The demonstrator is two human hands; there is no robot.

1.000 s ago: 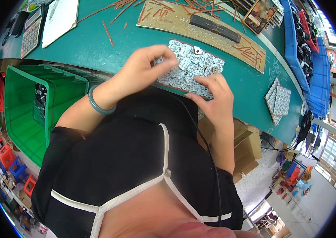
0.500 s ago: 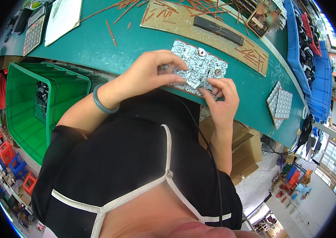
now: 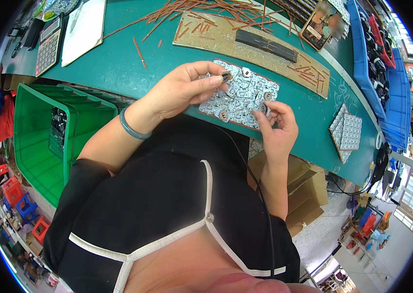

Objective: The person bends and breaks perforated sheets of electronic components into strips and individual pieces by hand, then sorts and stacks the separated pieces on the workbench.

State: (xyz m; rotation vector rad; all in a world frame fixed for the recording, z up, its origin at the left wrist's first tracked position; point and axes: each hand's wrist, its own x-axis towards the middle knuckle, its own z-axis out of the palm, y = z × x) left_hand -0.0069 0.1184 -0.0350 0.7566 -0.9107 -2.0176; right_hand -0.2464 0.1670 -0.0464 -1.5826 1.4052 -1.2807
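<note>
A grey-white panel of small circuit boards (image 3: 239,95) lies on the green bench (image 3: 118,63) near its front edge. My left hand (image 3: 179,90) rests on the panel's left part and pinches a small dark component (image 3: 226,76) between thumb and forefinger. My right hand (image 3: 277,122) is at the panel's right edge, its fingertips holding a small round metal part (image 3: 263,108). A few round parts sit on the panel, such as one at the lower middle (image 3: 223,115). A green bangle (image 3: 133,131) circles my left wrist.
A long cardboard strip with a black bar (image 3: 265,44) lies behind the panel among scattered copper-coloured rods (image 3: 140,51). More board panels (image 3: 345,132) are stacked at the right. A calculator (image 3: 48,44), white papers (image 3: 84,29), a green crate (image 3: 45,141), blue bins (image 3: 392,83) and cardboard boxes (image 3: 304,190) surround the bench.
The panel has shifted up and away from the bench edge. My left hand has moved from over the panel to its left part, now pinching a small component; my right hand slid to the panel's right edge.
</note>
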